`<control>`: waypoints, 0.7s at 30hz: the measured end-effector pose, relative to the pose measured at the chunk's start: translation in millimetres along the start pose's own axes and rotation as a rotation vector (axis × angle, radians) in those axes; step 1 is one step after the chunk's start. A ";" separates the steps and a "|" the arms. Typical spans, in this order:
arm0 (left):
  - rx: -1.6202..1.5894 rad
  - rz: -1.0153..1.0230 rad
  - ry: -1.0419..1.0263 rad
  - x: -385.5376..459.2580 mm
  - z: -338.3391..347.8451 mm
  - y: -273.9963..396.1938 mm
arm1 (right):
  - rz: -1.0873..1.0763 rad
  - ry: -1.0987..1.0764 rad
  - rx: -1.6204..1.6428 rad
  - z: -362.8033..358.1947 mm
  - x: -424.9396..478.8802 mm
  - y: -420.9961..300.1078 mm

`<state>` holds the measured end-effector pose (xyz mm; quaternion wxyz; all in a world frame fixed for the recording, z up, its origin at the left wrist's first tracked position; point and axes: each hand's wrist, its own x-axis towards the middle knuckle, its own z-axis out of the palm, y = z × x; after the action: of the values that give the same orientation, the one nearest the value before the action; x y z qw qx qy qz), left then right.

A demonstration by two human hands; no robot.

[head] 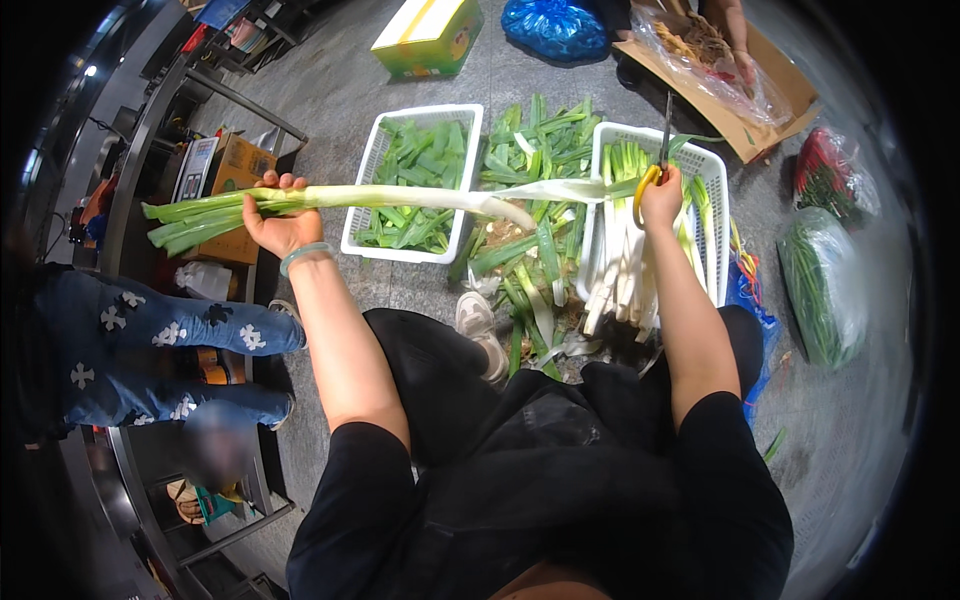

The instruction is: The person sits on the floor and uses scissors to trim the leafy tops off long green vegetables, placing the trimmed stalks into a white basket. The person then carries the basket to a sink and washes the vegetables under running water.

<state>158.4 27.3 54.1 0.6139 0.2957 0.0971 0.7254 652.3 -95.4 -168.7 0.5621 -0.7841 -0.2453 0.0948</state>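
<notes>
My left hand [281,221] is closed round a long leek or large scallion [390,196] at its green end, and the white end points right. From that white end a pale outer leaf [555,190] stretches across to my right hand [661,196], which also holds yellow-handled scissors [649,184], blades pointing away from me. Beneath the right hand, a white plastic basket [721,225] holds white-stalked scallions [619,262]. Cut green leaves lie in another white basket [358,176], under the stalk. Between the baskets, trimmed leaves [536,161] are heaped on the floor.
A yellow-green carton [427,45], a blue plastic bag [553,28] and an open cardboard box [784,90] with another person's hand stand beyond. Bagged greens [819,292] lie at right. A person in patterned jeans [187,326] stands at left by a metal rack [135,150].
</notes>
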 end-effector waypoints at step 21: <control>0.943 -0.756 -0.202 -72.2 75.9 -174.9 | 0.003 -0.958 0.699 22.6 -126.6 -147.6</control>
<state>350.9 -18.3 4.7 0.6379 0.5480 0.4472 0.3048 492.6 -102.2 -55.8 0.6135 -0.4228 -0.4250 0.5141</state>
